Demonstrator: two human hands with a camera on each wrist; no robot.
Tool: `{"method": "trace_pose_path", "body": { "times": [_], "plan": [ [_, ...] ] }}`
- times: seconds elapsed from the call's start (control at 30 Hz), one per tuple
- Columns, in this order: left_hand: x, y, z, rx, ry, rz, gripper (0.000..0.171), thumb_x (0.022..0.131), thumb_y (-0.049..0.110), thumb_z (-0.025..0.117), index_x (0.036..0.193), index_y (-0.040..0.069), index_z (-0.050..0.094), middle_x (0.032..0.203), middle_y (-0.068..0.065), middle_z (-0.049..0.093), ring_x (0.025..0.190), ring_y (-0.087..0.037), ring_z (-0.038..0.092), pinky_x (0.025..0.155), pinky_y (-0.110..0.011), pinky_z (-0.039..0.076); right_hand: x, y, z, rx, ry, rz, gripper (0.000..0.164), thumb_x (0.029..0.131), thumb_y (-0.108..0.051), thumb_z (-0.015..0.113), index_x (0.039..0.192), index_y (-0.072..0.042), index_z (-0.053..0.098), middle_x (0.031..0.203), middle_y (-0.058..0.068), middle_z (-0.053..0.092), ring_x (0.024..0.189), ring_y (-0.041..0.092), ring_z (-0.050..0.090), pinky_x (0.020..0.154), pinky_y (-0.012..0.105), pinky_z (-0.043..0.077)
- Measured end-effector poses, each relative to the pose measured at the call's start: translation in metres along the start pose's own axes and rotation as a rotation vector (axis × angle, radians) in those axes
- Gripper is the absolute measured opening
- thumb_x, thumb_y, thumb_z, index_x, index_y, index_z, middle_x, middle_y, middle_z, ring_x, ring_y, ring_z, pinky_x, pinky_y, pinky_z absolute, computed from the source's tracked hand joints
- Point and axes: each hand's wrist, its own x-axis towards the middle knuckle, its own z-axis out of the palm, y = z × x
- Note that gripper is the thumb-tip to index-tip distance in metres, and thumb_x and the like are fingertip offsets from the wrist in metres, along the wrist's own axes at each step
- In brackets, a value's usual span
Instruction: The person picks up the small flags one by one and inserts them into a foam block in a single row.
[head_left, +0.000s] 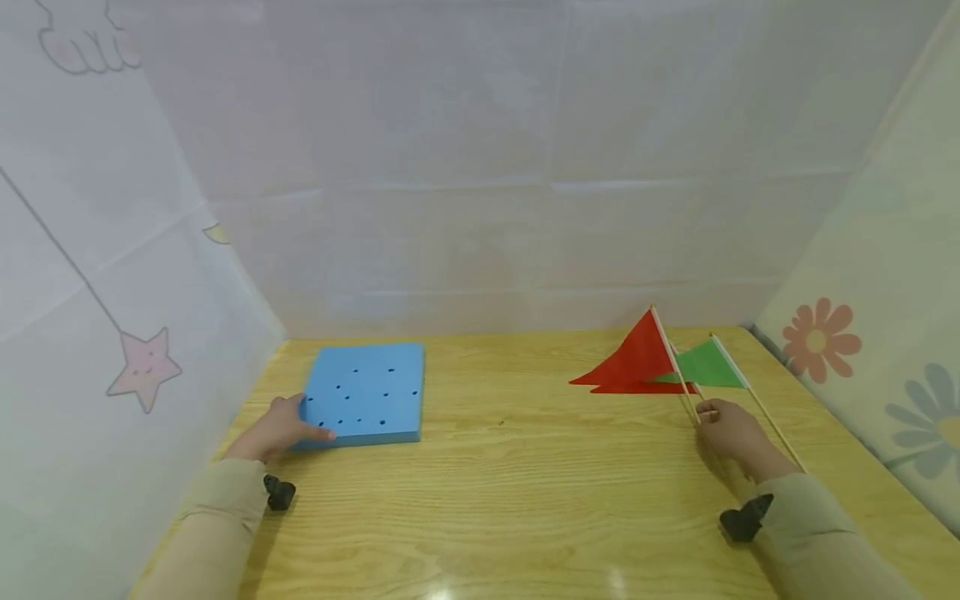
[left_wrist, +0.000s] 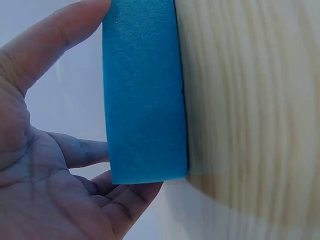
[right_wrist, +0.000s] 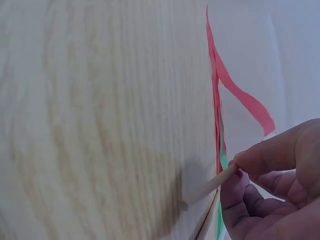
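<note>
Here's the left hand (head_left: 281, 429), spread wide round the near corner of the blue block (head_left: 367, 404), thumb and fingers touching it, likely to steady it. Over on the right, the right hand (head_left: 731, 429) pinches a thin stick (right_wrist: 210, 187) between thumb and fingertips, its red flag (head_left: 637, 354) tilted up beyond them, presumably parting it from the green flag (head_left: 708, 367) just past that hand. Both arms reach forward, well apart.

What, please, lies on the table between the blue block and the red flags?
Only a bare stretch of wooden tabletop separates the blue block from the red flags; the head view shows this.
</note>
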Motion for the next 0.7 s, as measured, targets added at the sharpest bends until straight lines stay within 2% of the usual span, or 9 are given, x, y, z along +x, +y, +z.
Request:
{"method": "trace_pose_path", "body": {
  "times": [0.27, 0.4, 0.7],
  "plan": [
    [0.004, 0.014, 0.008, -0.021, 0.011, 0.017, 0.114, 0.085, 0.027, 0.087, 0.150, -0.026, 0.011, 0.152, -0.050, 0.013, 0.140, -0.064, 0.020, 0.111, -0.069, 0.028, 0.004, -0.006, 0.001, 0.154, 0.000, -0.001, 0.042, 0.103, -0.004, 0.049, 0.134, 0.022, 0.039, 0.113, 0.034, 0.056, 0.095, 0.034, 0.061, 0.073, 0.037, 0.053],
    [0.005, 0.021, 0.015, -0.022, 0.015, 0.017, 0.113, 0.085, 0.027, 0.087, 0.151, -0.026, 0.012, 0.152, -0.049, 0.016, 0.139, -0.063, 0.024, 0.111, -0.068, 0.030, 0.004, -0.010, 0.001, 0.212, 0.004, -0.005, 0.043, 0.103, -0.004, 0.047, 0.137, 0.021, 0.037, 0.112, 0.029, 0.056, 0.093, 0.027, 0.059, 0.075, 0.037, 0.054],
    [0.018, 0.042, 0.041, -0.062, 0.035, 0.039, 0.112, 0.084, 0.027, 0.089, 0.152, -0.024, 0.016, 0.148, -0.045, 0.024, 0.133, -0.057, 0.036, 0.109, -0.064, 0.036, 0.004, -0.018, -0.002, 0.253, -0.001, -0.031, 0.039, 0.107, -0.006, 0.044, 0.135, 0.019, 0.038, 0.111, 0.026, 0.058, 0.095, 0.027, 0.061, 0.081, 0.041, 0.054]
  ]
}}
